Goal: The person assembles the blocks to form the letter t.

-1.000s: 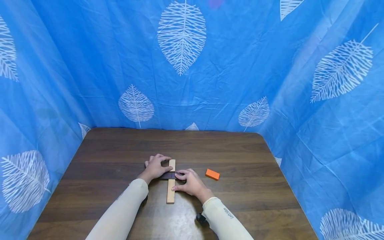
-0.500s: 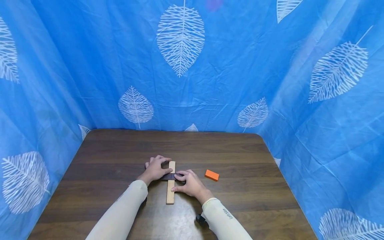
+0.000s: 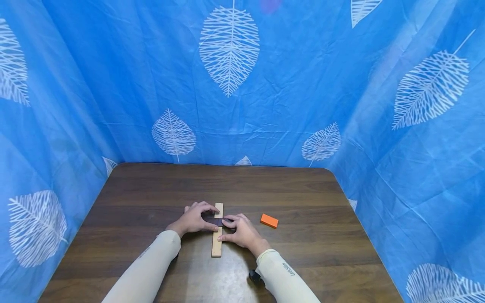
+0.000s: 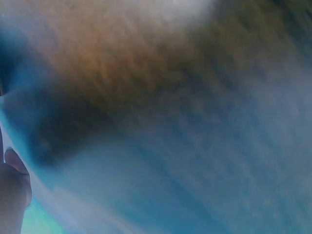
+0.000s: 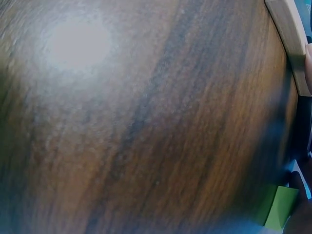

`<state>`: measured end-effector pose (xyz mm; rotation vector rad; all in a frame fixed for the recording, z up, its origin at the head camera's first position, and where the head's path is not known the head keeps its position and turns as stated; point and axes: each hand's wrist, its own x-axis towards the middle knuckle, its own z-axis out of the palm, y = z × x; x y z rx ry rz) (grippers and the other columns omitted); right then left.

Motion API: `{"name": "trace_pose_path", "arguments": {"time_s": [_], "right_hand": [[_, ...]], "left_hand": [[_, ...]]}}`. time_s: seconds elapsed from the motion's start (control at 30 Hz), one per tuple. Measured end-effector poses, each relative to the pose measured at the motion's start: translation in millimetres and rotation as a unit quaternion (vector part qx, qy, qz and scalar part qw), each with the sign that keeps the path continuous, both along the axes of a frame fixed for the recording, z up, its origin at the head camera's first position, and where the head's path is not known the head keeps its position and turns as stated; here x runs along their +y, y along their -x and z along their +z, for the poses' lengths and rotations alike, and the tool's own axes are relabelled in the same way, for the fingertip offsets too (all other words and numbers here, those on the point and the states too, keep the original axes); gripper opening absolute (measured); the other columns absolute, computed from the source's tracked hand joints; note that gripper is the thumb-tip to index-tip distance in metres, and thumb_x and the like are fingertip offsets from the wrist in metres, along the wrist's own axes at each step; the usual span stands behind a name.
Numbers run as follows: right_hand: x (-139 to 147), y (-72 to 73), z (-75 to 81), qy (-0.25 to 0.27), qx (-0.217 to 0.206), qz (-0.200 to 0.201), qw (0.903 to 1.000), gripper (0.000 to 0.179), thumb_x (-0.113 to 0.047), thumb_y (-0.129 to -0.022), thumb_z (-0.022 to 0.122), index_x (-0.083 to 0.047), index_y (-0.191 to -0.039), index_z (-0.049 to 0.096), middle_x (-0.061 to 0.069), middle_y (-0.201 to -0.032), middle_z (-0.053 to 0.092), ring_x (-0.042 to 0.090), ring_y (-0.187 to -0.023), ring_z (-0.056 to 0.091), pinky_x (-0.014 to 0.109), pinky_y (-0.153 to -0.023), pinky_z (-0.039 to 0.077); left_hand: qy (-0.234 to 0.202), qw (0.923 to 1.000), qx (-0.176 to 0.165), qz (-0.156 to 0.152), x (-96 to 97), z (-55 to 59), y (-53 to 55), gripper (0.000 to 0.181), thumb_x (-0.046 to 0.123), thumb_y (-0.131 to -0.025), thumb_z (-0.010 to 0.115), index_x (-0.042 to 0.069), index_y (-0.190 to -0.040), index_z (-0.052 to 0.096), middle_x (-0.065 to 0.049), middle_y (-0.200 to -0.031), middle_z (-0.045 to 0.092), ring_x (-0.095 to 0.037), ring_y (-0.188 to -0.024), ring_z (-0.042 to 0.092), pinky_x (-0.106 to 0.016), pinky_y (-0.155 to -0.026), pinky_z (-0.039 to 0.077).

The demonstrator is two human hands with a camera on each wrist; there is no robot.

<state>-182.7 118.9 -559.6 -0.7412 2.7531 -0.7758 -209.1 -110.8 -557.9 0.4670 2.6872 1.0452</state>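
On the table, two light wooden blocks [image 3: 217, 246] lie end to end in a line, with dark brown block pieces [image 3: 219, 222] set crosswise between them. My left hand [image 3: 192, 219] curves round the junction from the left. Its forefinger is at the far light block [image 3: 219, 207], and its thumb touches the near one. From the right, my right hand [image 3: 242, 231] has its forefinger on the dark pieces and its thumb against the near light block's side. Both hands cover the dark pieces' outer ends. In the right wrist view, a thumb [image 5: 308, 68] touches a light block [image 5: 290, 44].
An orange block [image 3: 269, 221] lies to the right of my right hand, apart from the others. The brown wood-grain table [image 3: 303, 252] ends before a blue curtain [image 3: 265, 105] with white leaf prints. The left wrist view is mostly blurred.
My left hand has shifted slightly towards me, its thumb moving from the dark pieces to the near light block. My right hand and the orange block keep nearly the same places.
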Motion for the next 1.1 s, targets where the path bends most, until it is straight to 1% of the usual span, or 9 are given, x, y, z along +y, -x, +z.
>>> {"name": "trace_pose_path", "arguments": {"time_s": [0.17, 0.27, 0.5, 0.6, 0.7, 0.8, 0.87, 1.0, 1.1], "right_hand": [[-0.5, -1.2, -0.7, 0.003, 0.001, -0.001, 1.0000, 0.068, -0.054, -0.080, 0.080, -0.016, -0.133, 0.065, -0.002, -0.139, 0.060, 0.022, -0.126, 0.051, 0.042, -0.105, 0.040], [-1.5, -1.1, -1.2, 0.003, 0.000, 0.000, 1.0000, 0.068, -0.055, -0.080, 0.080, -0.016, -0.134, 0.065, -0.002, -0.139, 0.060, 0.022, -0.127, 0.050, 0.042, -0.105, 0.039], [-1.9, -0.3, 1.2, -0.016, 0.006, 0.004, 0.9998, 0.069, -0.055, -0.080, 0.080, -0.016, -0.134, 0.065, -0.001, -0.138, 0.061, 0.022, -0.126, 0.052, 0.041, -0.105, 0.039], [-2.3, -1.0, 4.2, -0.025, 0.012, 0.004, 0.9996, 0.069, -0.055, -0.079, 0.080, -0.015, -0.134, 0.065, 0.001, -0.140, 0.060, 0.023, -0.128, 0.051, 0.043, -0.107, 0.038], [-1.9, -3.1, 5.4, -0.006, 0.019, -0.005, 0.9998, 0.070, -0.054, -0.077, 0.082, -0.015, -0.133, 0.067, 0.005, -0.145, 0.055, 0.028, -0.134, 0.047, 0.049, -0.109, 0.034], [1.1, -7.9, 5.9, 0.045, 0.024, -0.040, 0.9979, 0.072, -0.050, -0.074, 0.087, -0.014, -0.133, 0.068, 0.008, -0.150, 0.050, 0.033, -0.138, 0.042, 0.057, -0.110, 0.030], [5.1, -11.1, 5.3, 0.087, 0.031, -0.074, 0.9930, 0.073, -0.045, -0.071, 0.090, -0.011, -0.132, 0.068, 0.010, -0.150, 0.049, 0.037, -0.137, 0.042, 0.059, -0.108, 0.031], [16.1, -15.2, 1.7, 0.137, 0.051, -0.154, 0.9771, 0.074, -0.039, -0.066, 0.094, -0.007, -0.128, 0.070, 0.010, -0.143, 0.057, 0.038, -0.131, 0.048, 0.054, -0.105, 0.038], [24.4, -16.9, -2.1, 0.151, 0.061, -0.204, 0.9653, 0.071, -0.036, -0.064, 0.095, -0.005, -0.124, 0.072, 0.010, -0.135, 0.063, 0.035, -0.126, 0.054, 0.050, -0.103, 0.041]], "left_hand": [[0.009, 0.9999, -0.001, 0.005, 0.8, -3.0, -2.6, 0.056, 0.054, -0.069, 0.089, 0.032, -0.118, 0.072, 0.003, -0.122, 0.063, -0.024, -0.111, 0.048, -0.056, -0.094, 0.026], [0.013, 0.9999, 0.007, 0.004, -0.1, -4.6, -4.0, 0.055, 0.053, -0.069, 0.089, 0.031, -0.117, 0.073, 0.005, -0.120, 0.064, -0.022, -0.109, 0.048, -0.055, -0.092, 0.027], [0.027, 0.9994, 0.016, -0.014, 0.2, -2.5, -3.1, 0.053, 0.052, -0.071, 0.088, 0.030, -0.117, 0.072, 0.005, -0.123, 0.064, -0.022, -0.107, 0.049, -0.054, -0.091, 0.027], [0.041, 0.9989, 0.010, -0.023, 0.9, -2.2, -1.9, 0.052, 0.053, -0.073, 0.086, 0.031, -0.117, 0.071, 0.006, -0.126, 0.062, -0.022, -0.109, 0.049, -0.055, -0.092, 0.027], [0.056, 0.9981, 0.004, -0.027, 0.7, -2.8, -1.2, 0.051, 0.055, -0.074, 0.085, 0.032, -0.117, 0.070, 0.007, -0.128, 0.061, -0.022, -0.111, 0.048, -0.056, -0.093, 0.027], [0.058, 0.9978, -0.002, -0.031, 0.8, -2.5, -1.4, 0.052, 0.056, -0.075, 0.084, 0.032, -0.118, 0.069, 0.006, -0.130, 0.060, -0.023, -0.113, 0.048, -0.058, -0.095, 0.026], [0.053, 0.9980, -0.004, -0.033, 1.3, -1.6, -1.3, 0.052, 0.056, -0.075, 0.084, 0.032, -0.119, 0.069, 0.005, -0.131, 0.060, -0.024, -0.114, 0.048, -0.060, -0.096, 0.026], [0.052, 0.9981, -0.005, -0.034, 1.7, -1.2, -0.9, 0.051, 0.055, -0.075, 0.084, 0.032, -0.119, 0.069, 0.005, -0.131, 0.060, -0.024, -0.115, 0.047, -0.061, -0.097, 0.025], [0.058, 0.9978, -0.006, -0.031, 1.5, -1.6, -1.2, 0.051, 0.054, -0.075, 0.084, 0.033, -0.118, 0.069, 0.005, -0.131, 0.059, -0.024, -0.115, 0.047, -0.060, -0.098, 0.025]]}}
